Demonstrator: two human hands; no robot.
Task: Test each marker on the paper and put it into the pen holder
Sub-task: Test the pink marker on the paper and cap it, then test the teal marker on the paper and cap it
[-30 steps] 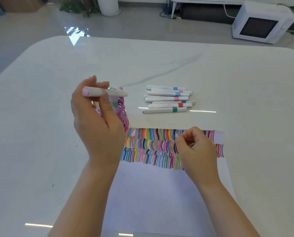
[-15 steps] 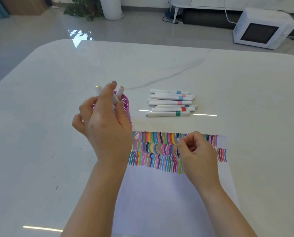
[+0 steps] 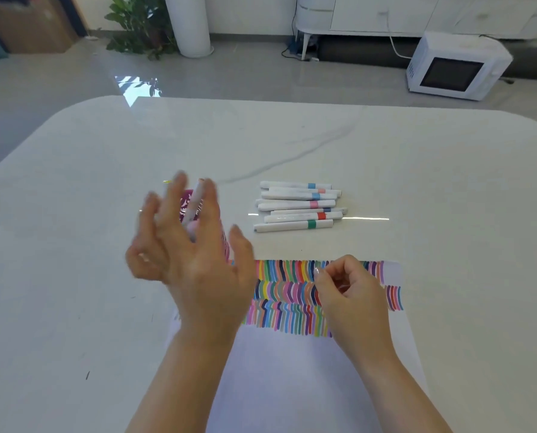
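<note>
My left hand [image 3: 189, 260] hovers with fingers spread in front of the magenta pen holder [image 3: 187, 203], hiding most of it. A white marker [image 3: 194, 201] stands in the holder, seen between my fingers. My right hand [image 3: 351, 295] rests on the paper [image 3: 292, 370] with fingers curled; whether it holds anything cannot be told. The paper carries three rows of coloured test strokes [image 3: 287, 292]. Several white markers with coloured bands [image 3: 298, 206] lie in a pile on the table behind the paper.
The white marble table [image 3: 417, 182] reaches far on every side. Beyond its far edge stand a white microwave [image 3: 454, 67] on the floor, a potted plant [image 3: 139, 26] and a white cabinet [image 3: 386, 14].
My left hand carried the pink-capped marker to the pen holder, let go of it there and opened its fingers. My right hand stayed on the paper.
</note>
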